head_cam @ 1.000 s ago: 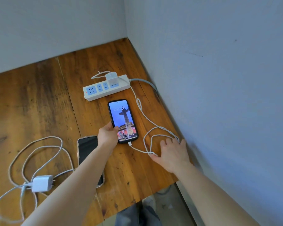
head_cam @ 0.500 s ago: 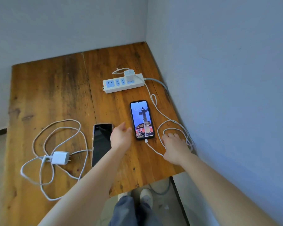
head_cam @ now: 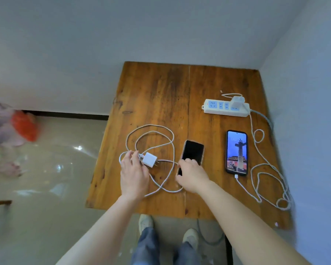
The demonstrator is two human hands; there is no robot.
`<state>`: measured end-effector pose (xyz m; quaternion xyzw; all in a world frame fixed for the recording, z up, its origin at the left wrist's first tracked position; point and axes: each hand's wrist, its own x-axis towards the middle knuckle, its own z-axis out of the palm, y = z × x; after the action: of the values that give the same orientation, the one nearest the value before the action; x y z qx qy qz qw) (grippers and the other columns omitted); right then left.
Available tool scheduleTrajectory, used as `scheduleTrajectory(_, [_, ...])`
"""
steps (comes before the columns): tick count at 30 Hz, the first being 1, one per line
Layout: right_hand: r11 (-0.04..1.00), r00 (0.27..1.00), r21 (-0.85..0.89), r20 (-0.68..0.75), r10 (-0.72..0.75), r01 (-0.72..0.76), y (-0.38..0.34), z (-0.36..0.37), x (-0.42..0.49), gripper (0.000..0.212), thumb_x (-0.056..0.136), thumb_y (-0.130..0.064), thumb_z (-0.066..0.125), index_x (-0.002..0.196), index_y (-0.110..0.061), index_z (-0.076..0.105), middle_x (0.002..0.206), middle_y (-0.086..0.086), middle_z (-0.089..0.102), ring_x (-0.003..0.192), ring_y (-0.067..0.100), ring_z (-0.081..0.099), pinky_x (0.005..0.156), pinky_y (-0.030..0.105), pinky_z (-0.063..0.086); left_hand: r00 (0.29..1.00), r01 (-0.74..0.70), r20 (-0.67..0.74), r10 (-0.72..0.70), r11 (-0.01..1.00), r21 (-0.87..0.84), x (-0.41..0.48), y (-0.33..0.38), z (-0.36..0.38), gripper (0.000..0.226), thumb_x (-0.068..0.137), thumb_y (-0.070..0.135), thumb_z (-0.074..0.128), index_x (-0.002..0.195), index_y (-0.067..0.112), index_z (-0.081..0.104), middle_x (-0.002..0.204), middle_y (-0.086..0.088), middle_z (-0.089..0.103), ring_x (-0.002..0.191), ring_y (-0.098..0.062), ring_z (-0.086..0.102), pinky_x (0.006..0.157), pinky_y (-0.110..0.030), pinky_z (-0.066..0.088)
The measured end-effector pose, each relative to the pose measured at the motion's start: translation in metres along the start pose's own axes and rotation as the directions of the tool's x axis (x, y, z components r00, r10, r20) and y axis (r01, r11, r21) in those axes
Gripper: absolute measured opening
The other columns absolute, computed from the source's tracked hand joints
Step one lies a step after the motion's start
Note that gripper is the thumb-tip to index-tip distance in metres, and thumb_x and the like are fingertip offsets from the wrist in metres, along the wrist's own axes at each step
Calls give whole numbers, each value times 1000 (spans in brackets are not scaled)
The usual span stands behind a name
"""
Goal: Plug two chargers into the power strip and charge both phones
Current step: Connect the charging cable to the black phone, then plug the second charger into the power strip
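Observation:
A white power strip [head_cam: 225, 110] lies at the back right of the wooden table [head_cam: 161, 96], with one white charger [head_cam: 237, 101] plugged into its right end. That charger's cable [head_cam: 266, 169] loops down to the lit phone [head_cam: 236, 152] and is plugged into its near end. A second, loose charger [head_cam: 149, 159] lies unplugged among its coiled cable [head_cam: 151, 131]. My left hand [head_cam: 134, 174] rests just left of it, fingers spread over the cable. My right hand [head_cam: 192, 175] grips the near end of the dark phone [head_cam: 193, 151].
Grey walls close the table at the back and right. The table's left edge drops to a glossy floor where an orange bag [head_cam: 24, 129] lies. My shoes [head_cam: 146, 222] stand below the front edge. The strip's grey cord [head_cam: 264, 116] runs off the right side.
The view swung left. My left hand left the lit phone and went to the loose charger. My right hand left the cable coil and took the dark phone.

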<state>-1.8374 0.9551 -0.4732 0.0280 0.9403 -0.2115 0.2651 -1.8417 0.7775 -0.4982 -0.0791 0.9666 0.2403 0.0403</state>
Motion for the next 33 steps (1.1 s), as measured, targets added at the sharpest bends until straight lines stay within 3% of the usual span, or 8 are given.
scheduleTrajectory(4, [999,999,27,-36,-17,18,-49,26,35,42,92,-26,54,131,-16,44,131,6,50,118,24,47,98,41,46,996,-69,67,60,988,140,11,-54,-14,59,89,20,55,143,11,34,151,-13,31,137,-31,29,107,-44,32])
scheduleTrajectory(7, [999,992,-34,-123,-3,-1,-74,42,60,46,90,-34,57,130,-16,44,130,5,49,117,23,47,94,37,46,981,-106,172,85,988,114,19,-79,-13,66,91,26,52,149,16,22,154,-10,26,139,-27,26,108,-38,31])
scheduleTrajectory(12, [968,982,-249,-187,-29,-19,-92,58,81,49,87,-38,61,125,-11,50,123,8,56,110,23,51,87,33,48,970,-134,199,138,990,-31,31,-86,-10,75,90,20,51,152,20,7,138,-7,47,123,-24,43,91,-32,42])
scheduleTrajectory(17, [994,987,-61,-138,78,-87,-94,42,88,53,72,-50,67,108,-14,55,101,3,60,84,20,59,62,27,45,969,-191,125,214,966,-176,51,-73,-20,83,88,5,50,150,25,-1,117,-7,58,100,-23,55,73,-36,50])
scheduleTrajectory(20, [991,967,68,-225,124,-111,-92,22,93,52,69,-52,67,104,-16,52,94,-1,56,79,17,55,60,28,47,968,-231,49,247,949,-214,65,-61,-25,86,87,3,53,150,27,-1,111,-7,59,95,-22,57,67,-33,51])
scheduleTrajectory(27, [872,892,464,-313,326,-156,-49,-67,130,41,76,-41,70,100,-23,43,93,-1,55,74,15,57,52,23,46,957,-248,92,276,938,-242,103,15,-25,79,90,13,59,151,25,11,134,-4,47,109,-14,50,78,-18,44])
scheduleTrajectory(31, [889,853,441,-409,324,-126,-3,-128,150,28,79,-36,68,94,-22,48,82,-1,55,64,12,53,47,20,39,950,-183,192,247,936,-300,124,83,-7,70,91,20,59,149,29,20,146,1,37,115,-13,51,85,-19,46])
scheduleTrajectory(33, [898,851,417,-414,323,-138,22,-157,161,26,78,-36,68,89,-15,56,82,3,60,71,16,57,56,26,45,942,-183,214,259,929,-321,134,113,3,63,93,20,56,147,27,25,147,3,37,121,-11,47,91,-21,44])
